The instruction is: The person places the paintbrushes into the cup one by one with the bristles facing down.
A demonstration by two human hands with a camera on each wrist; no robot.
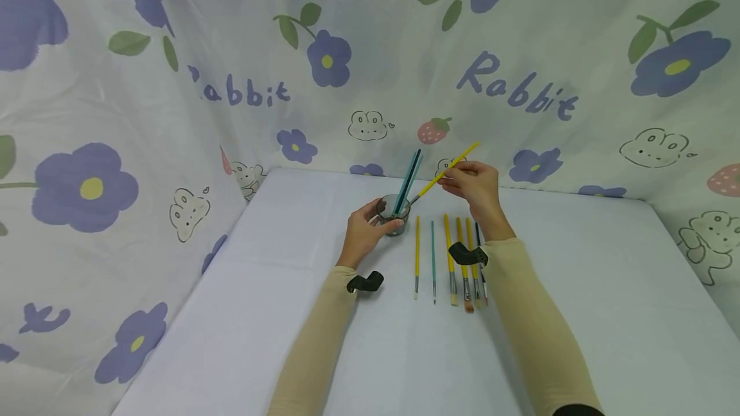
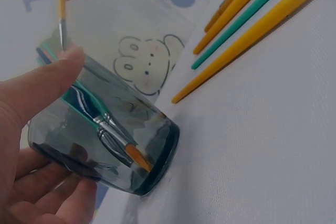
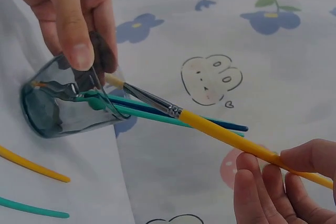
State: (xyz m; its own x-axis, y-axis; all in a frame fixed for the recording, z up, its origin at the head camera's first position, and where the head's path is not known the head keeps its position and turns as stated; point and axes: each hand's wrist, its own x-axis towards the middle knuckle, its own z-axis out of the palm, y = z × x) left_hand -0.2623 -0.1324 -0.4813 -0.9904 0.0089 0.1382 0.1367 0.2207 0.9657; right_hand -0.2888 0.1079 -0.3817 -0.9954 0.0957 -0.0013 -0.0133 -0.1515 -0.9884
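Observation:
My left hand (image 1: 363, 234) grips a grey see-through glass (image 2: 131, 135) around its side, thumb near the rim. Inside the glass lean several paintbrushes (image 1: 408, 180) with teal and dark blue handles, bristles down. My right hand (image 1: 475, 190) pinches a yellow-handled paintbrush (image 3: 226, 136) by its handle between thumb and fingers. This brush slants down to the left, and its pale bristles are at the mouth of the glass. Whether the bristles are past the rim, I cannot tell.
A row of paintbrushes lies on the white tabletop (image 1: 243, 326), bristles toward me: a yellow one (image 1: 417, 249), a teal one (image 1: 433, 252), several more yellow ones (image 1: 448, 246) and a dark one (image 1: 478, 236) under the right wrist. A flower-patterned curtain (image 1: 393, 69) stands behind.

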